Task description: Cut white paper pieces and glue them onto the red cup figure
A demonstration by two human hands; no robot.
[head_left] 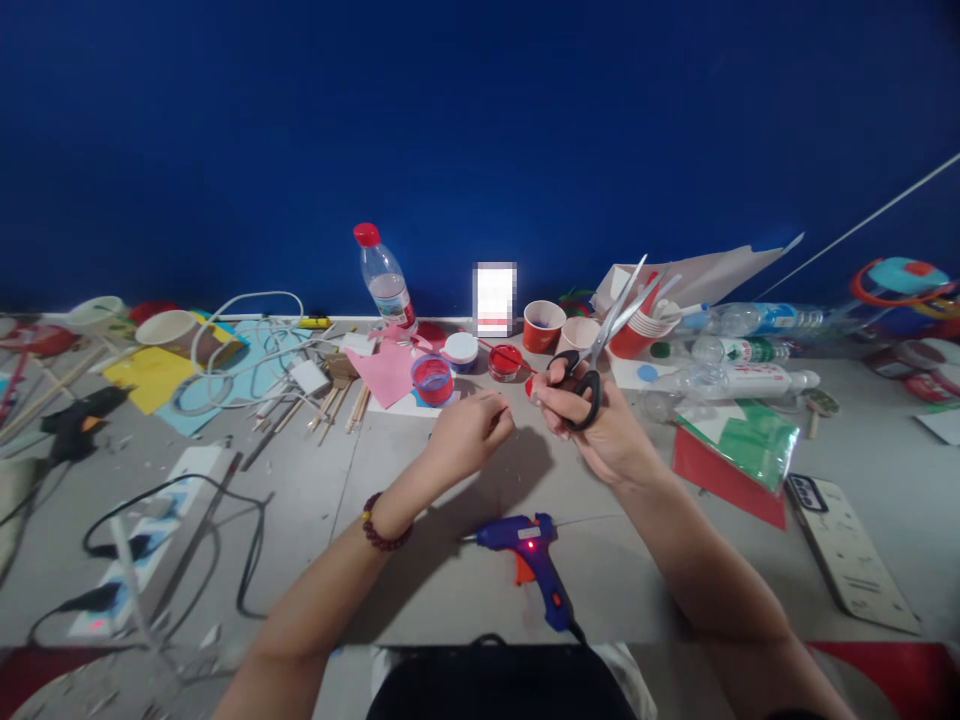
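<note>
No text is legible: the labels (pixel 392 304) on the red-capped bottle (pixel 383 268) and lying bottles (pixel 739 381) blur.

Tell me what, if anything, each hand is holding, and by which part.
Right hand: scissors, by the black handles; whether it also grips the adjacent red piece can't be told. Left hand: curled, nothing visibly held.

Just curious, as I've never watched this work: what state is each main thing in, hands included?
Scissors: blades parted
Right hand: gripping the scissors
Left hand: fingers curled in
Blue glue gun: on its side, red light lit
Power strip: plugs in, red light lit
Phone: face down
Red-capped bottle: closed, standing
White-lidded tub: closed
Red paper cup: upright
</note>
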